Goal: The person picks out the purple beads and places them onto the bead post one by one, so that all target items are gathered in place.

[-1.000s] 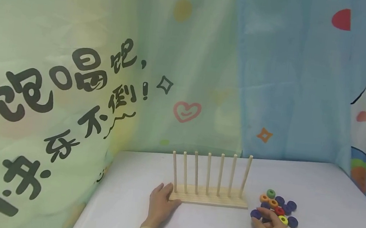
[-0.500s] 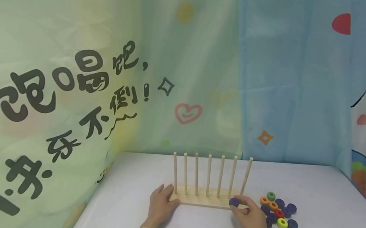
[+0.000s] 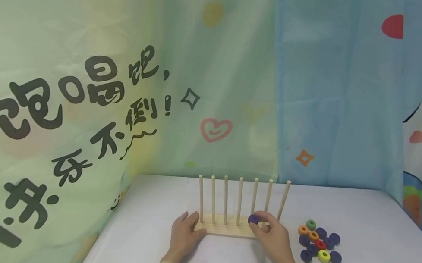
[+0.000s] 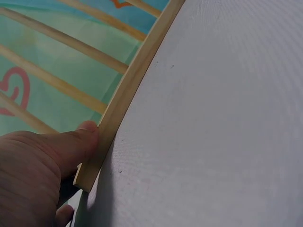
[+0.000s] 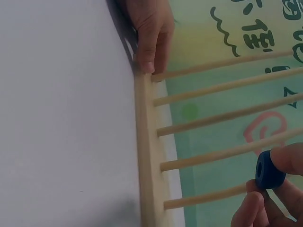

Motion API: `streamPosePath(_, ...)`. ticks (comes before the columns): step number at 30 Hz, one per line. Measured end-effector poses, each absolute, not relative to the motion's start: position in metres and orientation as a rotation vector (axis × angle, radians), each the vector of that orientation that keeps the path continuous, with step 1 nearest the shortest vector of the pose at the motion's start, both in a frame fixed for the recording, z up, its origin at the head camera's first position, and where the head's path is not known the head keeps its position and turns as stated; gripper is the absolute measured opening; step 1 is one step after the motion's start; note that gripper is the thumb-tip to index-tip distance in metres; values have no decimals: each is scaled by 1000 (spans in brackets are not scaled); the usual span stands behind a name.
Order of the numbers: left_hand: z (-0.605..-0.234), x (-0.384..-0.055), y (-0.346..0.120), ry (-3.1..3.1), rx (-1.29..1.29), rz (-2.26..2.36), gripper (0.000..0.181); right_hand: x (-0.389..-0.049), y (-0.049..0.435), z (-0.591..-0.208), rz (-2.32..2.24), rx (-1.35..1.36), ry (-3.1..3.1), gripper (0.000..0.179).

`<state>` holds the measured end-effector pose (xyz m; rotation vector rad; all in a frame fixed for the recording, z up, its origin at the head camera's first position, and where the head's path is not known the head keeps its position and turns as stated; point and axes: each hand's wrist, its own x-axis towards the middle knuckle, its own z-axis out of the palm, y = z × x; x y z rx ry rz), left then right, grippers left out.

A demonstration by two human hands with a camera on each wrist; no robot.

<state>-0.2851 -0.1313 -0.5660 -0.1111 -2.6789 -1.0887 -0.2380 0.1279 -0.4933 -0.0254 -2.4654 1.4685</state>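
We judge the bead (image 3: 253, 219) light, hard and perhaps slick, best taken by its rim, and the fingers (image 5: 251, 208) of our right hand (image 3: 274, 241) pinch it near the rack (image 3: 223, 230), whose end our left hand (image 3: 184, 236) grips.

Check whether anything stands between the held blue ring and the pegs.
Nothing visible does: the blue ring, pinched by the right hand, is in front of the bare-topped pegs; the left hand grips the rack's left end.
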Motion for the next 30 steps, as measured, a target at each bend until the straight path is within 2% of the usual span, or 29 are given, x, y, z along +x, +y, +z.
streamPosePath(16, -568, -287, -133, -2653, -141, -1094, 58, -246, 111, -457, 1443, 168, -2448, 33)
streamPosePath(30, -567, -286, -133, -2633, -161, -1098, 57, -257, 85, -441, 1433, 306, -2447, 31)
